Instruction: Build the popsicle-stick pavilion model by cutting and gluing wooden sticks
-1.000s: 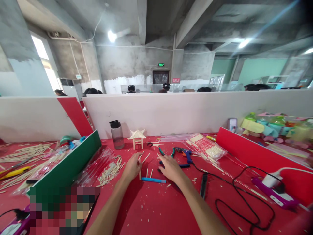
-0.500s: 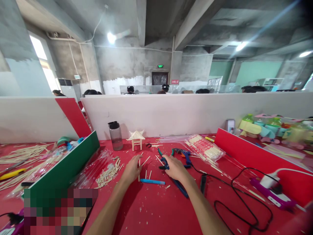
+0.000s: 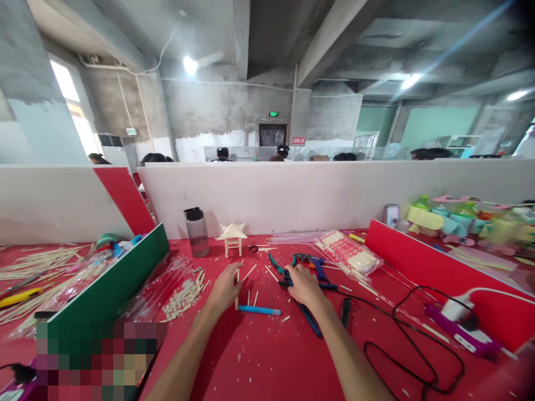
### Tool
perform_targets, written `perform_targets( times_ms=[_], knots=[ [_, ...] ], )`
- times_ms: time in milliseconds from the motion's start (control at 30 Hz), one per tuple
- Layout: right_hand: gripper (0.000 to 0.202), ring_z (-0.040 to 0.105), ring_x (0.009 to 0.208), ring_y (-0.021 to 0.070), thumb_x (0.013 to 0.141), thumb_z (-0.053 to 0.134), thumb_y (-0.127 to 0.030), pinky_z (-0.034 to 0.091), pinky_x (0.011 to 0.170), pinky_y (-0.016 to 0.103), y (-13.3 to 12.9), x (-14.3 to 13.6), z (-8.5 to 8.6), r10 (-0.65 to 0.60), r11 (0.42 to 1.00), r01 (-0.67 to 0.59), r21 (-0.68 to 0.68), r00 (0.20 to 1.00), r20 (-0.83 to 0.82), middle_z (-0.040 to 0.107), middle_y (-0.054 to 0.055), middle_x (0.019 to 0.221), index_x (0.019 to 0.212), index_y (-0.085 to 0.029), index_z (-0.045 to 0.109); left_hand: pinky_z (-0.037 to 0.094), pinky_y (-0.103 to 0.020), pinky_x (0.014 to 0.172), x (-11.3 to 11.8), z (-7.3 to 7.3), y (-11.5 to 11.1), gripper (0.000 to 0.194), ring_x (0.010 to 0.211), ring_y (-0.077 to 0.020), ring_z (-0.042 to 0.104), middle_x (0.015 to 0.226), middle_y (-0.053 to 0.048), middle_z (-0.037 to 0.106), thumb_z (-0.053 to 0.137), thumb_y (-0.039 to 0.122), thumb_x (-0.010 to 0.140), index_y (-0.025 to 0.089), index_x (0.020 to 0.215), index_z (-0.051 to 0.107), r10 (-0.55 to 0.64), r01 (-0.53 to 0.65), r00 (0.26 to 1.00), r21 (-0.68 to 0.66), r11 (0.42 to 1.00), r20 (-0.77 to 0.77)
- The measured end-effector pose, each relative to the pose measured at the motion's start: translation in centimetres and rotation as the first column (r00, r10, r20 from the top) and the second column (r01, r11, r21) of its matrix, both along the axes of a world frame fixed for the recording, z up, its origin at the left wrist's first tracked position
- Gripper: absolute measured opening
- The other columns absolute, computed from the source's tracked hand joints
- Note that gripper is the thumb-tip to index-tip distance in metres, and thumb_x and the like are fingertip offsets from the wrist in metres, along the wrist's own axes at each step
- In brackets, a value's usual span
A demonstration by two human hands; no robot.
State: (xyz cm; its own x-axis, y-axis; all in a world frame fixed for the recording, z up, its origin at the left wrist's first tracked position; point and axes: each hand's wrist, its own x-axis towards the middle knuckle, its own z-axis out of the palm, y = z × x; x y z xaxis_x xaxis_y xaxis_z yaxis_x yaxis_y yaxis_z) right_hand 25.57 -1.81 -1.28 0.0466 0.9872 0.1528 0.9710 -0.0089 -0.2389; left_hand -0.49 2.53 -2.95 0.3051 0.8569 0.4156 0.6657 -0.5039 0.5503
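My left hand (image 3: 225, 287) is closed around a thin wooden stick (image 3: 237, 298) that stands upright on the red table, just left of a blue marker (image 3: 259, 310). Short loose sticks (image 3: 252, 297) lie by the marker. My right hand (image 3: 301, 283) rests over blue pliers (image 3: 309, 318), and its fingers partly cover their upper part; whether it grips them is unclear. Green-handled pliers (image 3: 274, 263) lie beyond that hand, next to a blue glue gun (image 3: 318, 266). A small pavilion of sticks (image 3: 233, 239) stands at the back.
A dark bottle (image 3: 197, 233) stands back left. Stick pieces (image 3: 184, 301) lie near a green divider (image 3: 112, 278). Bagged sticks (image 3: 349, 253), a black cable (image 3: 412, 334) and a purple power strip (image 3: 463, 334) are on the right. People's heads show beyond the white partition (image 3: 271, 195).
My right hand has shifted slightly to the right over the pliers. My left hand has stayed almost in place at the stick.
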Motion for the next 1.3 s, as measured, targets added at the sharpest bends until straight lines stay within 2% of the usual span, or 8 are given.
perform_targets(
  times_ms=[167, 300, 433, 533, 1000, 1067, 1167, 1300],
  knots=[
    [0.029, 0.064, 0.095, 0.0224, 0.083, 0.058, -0.021, 0.046, 0.083, 0.032, 0.0, -1.4, 1.1, 0.187, 0.973, -0.120, 0.198, 0.911, -0.369, 0.065, 0.010, 0.107, 0.112, -0.021, 0.060, 0.048, -0.028, 0.073, 0.5, 0.1, 0.0, 0.040, 0.071, -0.0152, 0.060, 0.092, -0.004, 0.065, 0.058, 0.016, 0.079, 0.017, 0.119, 0.055, -0.072, 0.083, 0.978, -0.052, 0.995, 0.196],
    [0.021, 0.069, 0.076, 0.0195, 0.086, 0.057, -0.035, 0.052, 0.071, 0.030, 0.0, -4.0, 0.8, 0.368, 0.927, -0.286, 0.244, 0.567, -0.737, 0.069, 0.006, 0.089, 0.100, -0.020, 0.061, 0.047, -0.024, 0.068, 1.6, 0.9, -0.9, 0.042, 0.067, -0.0133, 0.057, 0.072, 0.003, 0.056, 0.059, 0.020, 0.080, 0.016, 0.122, 0.053, -0.165, 0.216, 0.920, -0.107, 0.970, 0.355],
    [0.026, 0.068, 0.069, 0.0200, 0.080, 0.063, -0.045, 0.055, 0.064, 0.031, 0.3, -6.2, -0.6, 0.335, 0.922, -0.277, 0.271, 0.218, -0.917, 0.067, 0.002, 0.078, 0.087, -0.020, 0.057, 0.048, -0.024, 0.066, 2.5, 1.4, -1.7, 0.042, 0.067, -0.0128, 0.057, 0.070, 0.003, 0.056, 0.061, 0.024, 0.081, 0.017, 0.122, 0.053, -0.235, 0.320, 0.865, -0.128, 0.939, 0.444],
    [0.033, 0.067, 0.070, 0.0202, 0.073, 0.070, -0.049, 0.056, 0.065, 0.032, 0.6, -6.8, -1.5, 0.290, 0.930, -0.262, 0.260, 0.082, -0.954, 0.065, 0.001, 0.075, 0.079, -0.020, 0.058, 0.050, -0.026, 0.071, 2.6, 1.2, -1.8, 0.044, 0.071, -0.0140, 0.061, 0.075, 0.001, 0.061, 0.063, 0.023, 0.080, 0.017, 0.122, 0.055, -0.248, 0.327, 0.869, -0.119, 0.938, 0.429],
    [0.032, 0.064, 0.066, 0.0191, 0.069, 0.075, -0.046, 0.051, 0.062, 0.028, 1.1, -5.9, -1.3, 0.301, 0.937, -0.217, 0.273, 0.111, -0.947, 0.070, 0.004, 0.072, 0.080, -0.017, 0.068, 0.050, -0.031, 0.088, 3.1, 2.1, -3.4, 0.059, 0.087, -0.0172, 0.064, 0.116, -0.007, 0.066, 0.062, 0.027, 0.084, 0.023, 0.140, 0.044, -0.283, 0.297, 0.948, -0.081, 0.952, 0.144],
    [0.034, 0.062, 0.061, 0.0172, 0.068, 0.075, -0.048, 0.049, 0.059, 0.027, 1.3, -4.9, -0.6, 0.296, 0.951, -0.135, 0.280, 0.117, -0.948, 0.068, 0.003, 0.068, 0.081, -0.017, 0.067, 0.048, -0.032, 0.092, 3.2, 2.1, -3.4, 0.062, 0.097, -0.0192, 0.063, 0.124, -0.009, 0.063, 0.063, 0.029, 0.084, 0.022, 0.142, 0.042, -0.265, 0.274, 0.956, -0.060, 0.960, 0.127],
    [0.040, 0.060, 0.058, 0.0161, 0.064, 0.077, -0.051, 0.048, 0.056, 0.026, 1.8, -2.7, 0.5, 0.277, 0.957, 0.077, 0.281, 0.063, -0.959, 0.066, 0.002, 0.066, 0.082, -0.017, 0.064, 0.045, -0.031, 0.094, 3.7, 2.1, -4.0, 0.042, 0.106, -0.0225, 0.060, 0.120, -0.010, 0.065, 0.063, 0.030, 0.084, 0.020, 0.125, 0.058, -0.265, 0.268, 0.963, -0.065, 0.961, 0.043],
    [0.045, 0.058, 0.057, 0.0142, 0.059, 0.081, -0.050, 0.048, 0.055, 0.026, 2.3, -0.5, 1.1, 0.315, 0.932, 0.204, 0.301, -0.040, -0.948, 0.065, 0.001, 0.067, 0.083, -0.017, 0.064, 0.043, -0.030, 0.089, 5.9, 2.0, -6.0, 0.019, 0.097, -0.0214, 0.061, 0.102, -0.005, 0.071, 0.059, 0.033, 0.087, 0.024, 0.100, 0.070, -0.417, 0.403, 0.899, -0.119, 0.907, -0.130]
  ],
)
